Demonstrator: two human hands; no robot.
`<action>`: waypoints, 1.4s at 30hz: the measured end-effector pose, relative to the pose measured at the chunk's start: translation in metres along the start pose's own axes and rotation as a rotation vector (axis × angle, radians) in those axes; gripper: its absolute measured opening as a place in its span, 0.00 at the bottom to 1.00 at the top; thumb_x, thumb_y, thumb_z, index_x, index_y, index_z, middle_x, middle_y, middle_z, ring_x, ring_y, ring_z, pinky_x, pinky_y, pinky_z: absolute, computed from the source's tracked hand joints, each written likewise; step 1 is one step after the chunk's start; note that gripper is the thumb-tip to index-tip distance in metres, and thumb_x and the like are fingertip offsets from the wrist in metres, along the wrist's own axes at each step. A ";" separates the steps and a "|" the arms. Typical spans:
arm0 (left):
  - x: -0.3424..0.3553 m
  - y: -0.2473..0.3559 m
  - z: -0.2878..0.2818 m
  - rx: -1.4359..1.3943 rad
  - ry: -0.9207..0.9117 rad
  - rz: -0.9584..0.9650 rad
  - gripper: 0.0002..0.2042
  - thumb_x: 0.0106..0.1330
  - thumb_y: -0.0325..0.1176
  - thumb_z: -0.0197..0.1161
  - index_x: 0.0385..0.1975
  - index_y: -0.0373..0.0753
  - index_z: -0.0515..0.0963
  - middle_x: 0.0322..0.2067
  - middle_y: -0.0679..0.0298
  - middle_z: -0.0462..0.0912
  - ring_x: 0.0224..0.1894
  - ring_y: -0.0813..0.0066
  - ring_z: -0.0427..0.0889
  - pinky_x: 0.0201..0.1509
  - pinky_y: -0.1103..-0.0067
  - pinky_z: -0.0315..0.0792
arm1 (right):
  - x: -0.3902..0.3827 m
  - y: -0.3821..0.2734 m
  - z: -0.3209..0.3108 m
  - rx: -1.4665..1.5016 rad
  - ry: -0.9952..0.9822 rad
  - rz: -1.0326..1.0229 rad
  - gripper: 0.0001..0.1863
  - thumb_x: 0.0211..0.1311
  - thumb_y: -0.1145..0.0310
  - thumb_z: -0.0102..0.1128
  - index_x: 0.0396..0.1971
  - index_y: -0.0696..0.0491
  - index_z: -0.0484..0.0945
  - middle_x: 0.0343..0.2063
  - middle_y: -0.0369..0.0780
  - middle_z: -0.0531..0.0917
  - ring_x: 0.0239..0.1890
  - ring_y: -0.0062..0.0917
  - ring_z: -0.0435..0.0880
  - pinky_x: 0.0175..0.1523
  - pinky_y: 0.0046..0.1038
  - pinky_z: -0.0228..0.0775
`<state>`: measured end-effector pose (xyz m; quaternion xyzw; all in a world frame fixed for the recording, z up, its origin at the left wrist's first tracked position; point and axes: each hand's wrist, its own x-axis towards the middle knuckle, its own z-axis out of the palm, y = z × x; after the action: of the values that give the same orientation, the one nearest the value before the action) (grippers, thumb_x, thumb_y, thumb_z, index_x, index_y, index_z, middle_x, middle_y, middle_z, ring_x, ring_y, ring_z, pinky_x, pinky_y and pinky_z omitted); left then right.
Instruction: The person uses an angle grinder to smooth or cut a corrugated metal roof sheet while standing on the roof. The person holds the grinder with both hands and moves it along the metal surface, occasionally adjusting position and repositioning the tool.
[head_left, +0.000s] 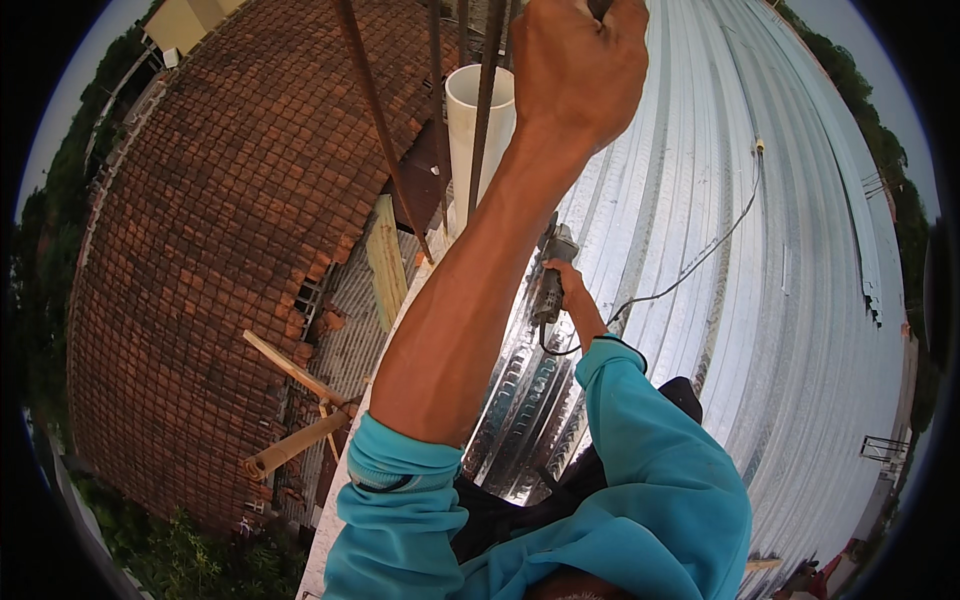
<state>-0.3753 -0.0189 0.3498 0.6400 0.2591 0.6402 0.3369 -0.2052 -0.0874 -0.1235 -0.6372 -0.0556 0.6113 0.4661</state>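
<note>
My left hand (580, 70) is closed high at the top edge, its fingers round something dark that I cannot make out. Rusty steel rods (383, 130) stand beside it, and a white plastic pipe (463, 150) rises just left of my forearm. Lower down, behind that forearm, my right hand (574, 292) grips a grey angle grinder (550, 296). Its black power cord (660, 292) loops below the tool and runs across the metal roofing to a yellow connector (760, 146).
Corrugated silver roofing (780, 330) fills the right. A pale ledge (328, 530) runs along the left of my body. Beyond it lie an old tiled roof (180, 280), grey corrugated sheeting (340, 300), loose timber (385, 260) and a brown pole (295, 445). Trees edge the view.
</note>
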 end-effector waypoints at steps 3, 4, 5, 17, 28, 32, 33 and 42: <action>-0.002 0.001 0.001 -0.061 -0.028 -0.055 0.26 0.78 0.44 0.54 0.14 0.46 0.60 0.10 0.72 0.57 0.12 0.80 0.57 0.16 0.73 0.52 | 0.000 0.004 -0.003 0.006 -0.019 -0.021 0.20 0.45 0.64 0.72 0.38 0.59 0.81 0.27 0.42 0.81 0.24 0.35 0.83 0.31 0.43 0.78; -0.002 0.001 0.001 -0.063 -0.030 -0.045 0.25 0.78 0.44 0.54 0.14 0.46 0.61 0.10 0.72 0.58 0.12 0.80 0.57 0.16 0.73 0.52 | -0.001 0.006 -0.004 0.010 -0.024 -0.034 0.20 0.45 0.64 0.72 0.38 0.59 0.82 0.27 0.42 0.81 0.24 0.35 0.83 0.31 0.43 0.78; -0.001 0.001 0.000 -0.058 -0.028 -0.037 0.25 0.78 0.43 0.54 0.13 0.45 0.61 0.10 0.72 0.58 0.12 0.80 0.58 0.16 0.73 0.52 | -0.004 0.008 0.000 0.011 -0.035 -0.042 0.20 0.45 0.64 0.72 0.38 0.59 0.82 0.27 0.42 0.81 0.24 0.35 0.83 0.31 0.43 0.78; -0.003 0.007 -0.001 -0.022 0.007 -0.044 0.26 0.76 0.41 0.56 0.11 0.41 0.66 0.09 0.69 0.61 0.12 0.79 0.60 0.16 0.71 0.54 | -0.013 0.020 0.002 -0.010 0.015 -0.035 0.21 0.45 0.64 0.72 0.38 0.61 0.81 0.26 0.42 0.81 0.24 0.35 0.83 0.30 0.42 0.78; -0.005 0.004 -0.003 0.032 -0.017 -0.056 0.26 0.77 0.43 0.55 0.11 0.44 0.66 0.08 0.72 0.61 0.10 0.80 0.58 0.12 0.74 0.50 | -0.038 0.025 0.013 0.030 -0.002 -0.015 0.18 0.46 0.66 0.72 0.36 0.61 0.80 0.24 0.43 0.82 0.22 0.35 0.83 0.29 0.41 0.79; -0.005 0.010 0.000 0.023 -0.030 -0.088 0.26 0.77 0.41 0.55 0.11 0.44 0.66 0.08 0.72 0.60 0.10 0.81 0.58 0.13 0.74 0.49 | -0.037 0.030 0.007 0.028 0.019 -0.017 0.17 0.48 0.67 0.72 0.35 0.61 0.80 0.24 0.44 0.82 0.22 0.36 0.83 0.29 0.41 0.79; -0.005 0.011 0.000 0.014 -0.035 -0.104 0.26 0.77 0.41 0.55 0.11 0.44 0.66 0.08 0.72 0.60 0.10 0.81 0.58 0.13 0.74 0.49 | -0.036 0.032 0.006 0.031 0.019 -0.014 0.17 0.48 0.67 0.72 0.35 0.61 0.80 0.24 0.44 0.82 0.22 0.36 0.83 0.29 0.41 0.78; -0.008 0.010 0.002 -0.025 -0.033 -0.091 0.25 0.77 0.39 0.55 0.12 0.43 0.66 0.09 0.73 0.59 0.11 0.81 0.57 0.14 0.74 0.49 | -0.039 0.044 0.004 0.041 0.037 0.005 0.17 0.47 0.66 0.72 0.35 0.61 0.81 0.25 0.43 0.82 0.22 0.35 0.82 0.28 0.41 0.78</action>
<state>-0.3748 -0.0320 0.3522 0.6337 0.2743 0.6168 0.3779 -0.2398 -0.1347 -0.1235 -0.6387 -0.0328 0.6017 0.4785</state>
